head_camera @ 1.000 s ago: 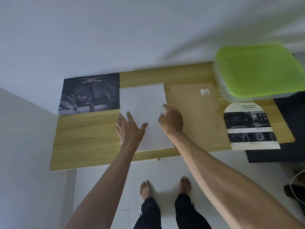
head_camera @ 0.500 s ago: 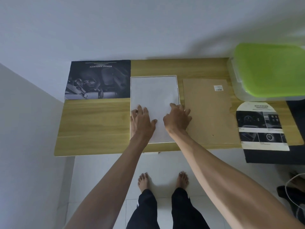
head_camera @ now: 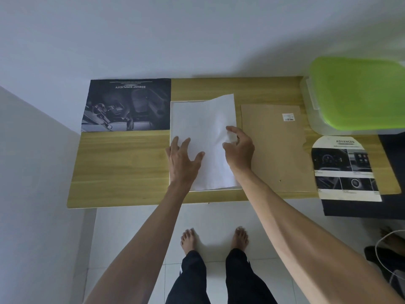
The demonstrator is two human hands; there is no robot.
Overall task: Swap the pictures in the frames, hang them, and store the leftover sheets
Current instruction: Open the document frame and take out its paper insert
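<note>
A white-edged picture frame (head_camera: 173,110) lies face down in the middle of the wooden table (head_camera: 122,167). On it lies a white sheet (head_camera: 210,119), its right side raised and skewed past the frame's top edge. My right hand (head_camera: 238,150) pinches the sheet's right edge. My left hand (head_camera: 183,159) presses flat on the sheet's lower left. A brown backing board (head_camera: 274,150) lies just right of the frame. A dark car poster (head_camera: 127,106) lies at the back left. A printed car sheet (head_camera: 344,170) hangs over the table's right front corner.
A clear storage box with a green lid (head_camera: 359,91) stands at the table's back right. A dark surface (head_camera: 394,154) adjoins the table on the right. My bare feet (head_camera: 214,240) stand on white floor tiles below the front edge. White walls close in behind and at left.
Both hands lay flat on the white sheet before. Now my right hand has pinched the sheet's right edge and lifted it, so the sheet has buckled and turned off the frame.
</note>
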